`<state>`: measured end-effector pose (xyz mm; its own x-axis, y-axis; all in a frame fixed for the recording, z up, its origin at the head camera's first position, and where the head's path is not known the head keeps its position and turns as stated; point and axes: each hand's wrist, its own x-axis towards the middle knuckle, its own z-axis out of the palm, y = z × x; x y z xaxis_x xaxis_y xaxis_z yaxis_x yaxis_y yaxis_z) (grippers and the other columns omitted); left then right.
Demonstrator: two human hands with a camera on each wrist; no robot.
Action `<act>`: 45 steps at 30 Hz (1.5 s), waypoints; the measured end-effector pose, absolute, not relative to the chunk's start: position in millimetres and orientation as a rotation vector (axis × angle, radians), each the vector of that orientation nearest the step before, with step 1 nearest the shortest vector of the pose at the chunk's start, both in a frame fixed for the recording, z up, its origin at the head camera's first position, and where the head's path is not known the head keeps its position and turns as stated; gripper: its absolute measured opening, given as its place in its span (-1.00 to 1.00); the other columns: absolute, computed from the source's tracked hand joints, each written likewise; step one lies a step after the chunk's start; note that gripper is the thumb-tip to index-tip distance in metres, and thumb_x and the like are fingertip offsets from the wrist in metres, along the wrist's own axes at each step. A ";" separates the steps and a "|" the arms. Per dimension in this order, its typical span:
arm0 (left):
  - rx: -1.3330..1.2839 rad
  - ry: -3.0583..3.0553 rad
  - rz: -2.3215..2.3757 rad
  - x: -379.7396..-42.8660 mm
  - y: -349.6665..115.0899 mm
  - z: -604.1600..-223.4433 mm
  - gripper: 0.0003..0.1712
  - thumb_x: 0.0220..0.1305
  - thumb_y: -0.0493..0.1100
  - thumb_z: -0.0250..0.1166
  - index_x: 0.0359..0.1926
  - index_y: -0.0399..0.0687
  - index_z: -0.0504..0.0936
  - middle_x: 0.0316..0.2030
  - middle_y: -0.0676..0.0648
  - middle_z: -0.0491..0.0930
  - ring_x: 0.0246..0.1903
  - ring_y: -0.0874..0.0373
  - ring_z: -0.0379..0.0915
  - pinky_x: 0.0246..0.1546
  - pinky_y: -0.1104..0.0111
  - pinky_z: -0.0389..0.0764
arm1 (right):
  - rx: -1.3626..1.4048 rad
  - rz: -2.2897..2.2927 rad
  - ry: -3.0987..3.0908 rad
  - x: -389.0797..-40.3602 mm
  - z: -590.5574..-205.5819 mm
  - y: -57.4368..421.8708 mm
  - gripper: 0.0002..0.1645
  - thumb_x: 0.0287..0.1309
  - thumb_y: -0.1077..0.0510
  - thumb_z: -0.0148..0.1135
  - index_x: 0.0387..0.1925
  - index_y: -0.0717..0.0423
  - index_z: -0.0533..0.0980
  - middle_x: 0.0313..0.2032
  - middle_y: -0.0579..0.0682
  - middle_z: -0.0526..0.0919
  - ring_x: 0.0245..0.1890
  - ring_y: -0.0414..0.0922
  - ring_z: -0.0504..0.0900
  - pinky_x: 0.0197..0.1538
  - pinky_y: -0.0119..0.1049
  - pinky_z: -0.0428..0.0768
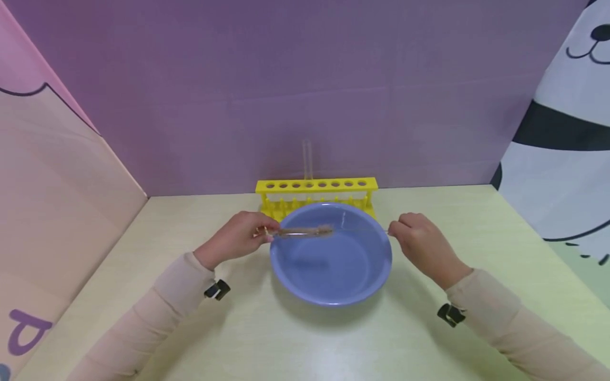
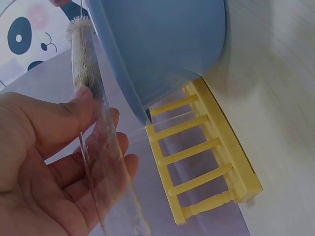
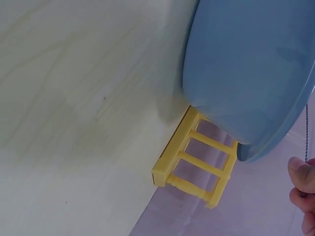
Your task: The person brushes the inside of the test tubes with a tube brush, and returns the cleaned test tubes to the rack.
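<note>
Over a blue basin [image 1: 333, 288], my left hand [image 1: 240, 235] holds a clear glass test tube [image 2: 115, 169] lying nearly level, its mouth toward the right. Pale bristles of a test tube brush [image 2: 84, 56] fill the mouth end, with a tuft sticking out. From there the brush's thin twisted wire handle [image 3: 306, 130] runs right to my right hand [image 1: 421, 246], where thumb and fingers pinch it beyond the basin's right rim. In the left wrist view, the left thumb presses the tube against the fingers.
Behind the basin stands a yellow test tube rack [image 1: 316, 185], its lower front partly hidden by the basin. Another clear test tube [image 1: 307, 159] stands upright in it. A purple backdrop [image 1: 305, 79] rises at the table's [image 1: 324, 349] far edge, with printed cloth on both sides.
</note>
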<state>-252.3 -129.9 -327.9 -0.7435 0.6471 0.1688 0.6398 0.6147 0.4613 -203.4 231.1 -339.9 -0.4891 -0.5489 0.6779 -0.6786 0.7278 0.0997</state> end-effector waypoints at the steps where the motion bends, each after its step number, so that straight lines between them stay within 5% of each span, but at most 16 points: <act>1: 1.127 2.815 0.791 -251.7 -129.7 -327.4 -0.72 0.14 -0.34 0.33 -0.08 -0.22 0.66 -0.21 -0.05 0.66 -0.34 0.20 0.52 -0.29 0.36 0.59 | 0.920 0.232 -2.217 -203.3 -340.0 231.2 -0.72 -0.37 0.57 0.43 -0.58 0.27 0.54 -0.64 0.03 0.45 -0.59 -0.07 0.42 -0.47 -0.22 0.50; 24: 1.121 2.769 0.838 -250.7 -125.5 -326.5 -0.75 0.16 -0.35 0.31 -0.10 -0.27 0.66 -0.27 -0.07 0.67 -0.37 0.18 0.53 -0.34 0.37 0.57 | 1.061 0.187 -1.962 -207.9 -351.7 227.2 -0.66 -0.42 0.72 0.10 -0.53 0.37 0.48 -0.59 0.13 0.42 -0.57 0.05 0.40 -0.48 -0.11 0.46; 29: 1.103 2.744 0.860 -251.2 -125.0 -325.4 -0.75 0.15 -0.35 0.31 -0.10 -0.26 0.67 -0.29 -0.05 0.68 -0.39 0.20 0.50 -0.35 0.38 0.55 | 1.061 0.187 -1.913 -208.8 -355.1 227.5 -0.78 0.06 0.58 -0.03 -0.49 0.39 0.53 -0.57 0.13 0.48 -0.55 0.05 0.44 -0.44 -0.11 0.49; 32: 1.093 2.740 0.857 -251.6 -124.6 -324.9 -0.75 0.16 -0.35 0.30 -0.10 -0.26 0.67 -0.27 -0.06 0.68 -0.38 0.20 0.51 -0.34 0.37 0.55 | 1.067 0.122 -1.877 -209.0 -355.8 226.6 -0.62 0.34 0.41 -0.17 -0.48 0.39 0.54 -0.55 0.14 0.52 -0.56 0.04 0.46 -0.45 -0.14 0.52; 45: 1.098 2.720 0.872 -254.6 -119.2 -327.7 -0.78 0.16 -0.36 0.30 -0.14 -0.24 0.69 -0.28 -0.05 0.68 -0.35 0.19 0.55 -0.31 0.37 0.58 | 1.128 0.067 -1.734 -210.8 -358.8 221.5 -0.60 0.37 0.40 -0.16 -0.48 0.40 0.56 -0.52 0.17 0.58 -0.57 0.03 0.44 -0.49 -0.16 0.52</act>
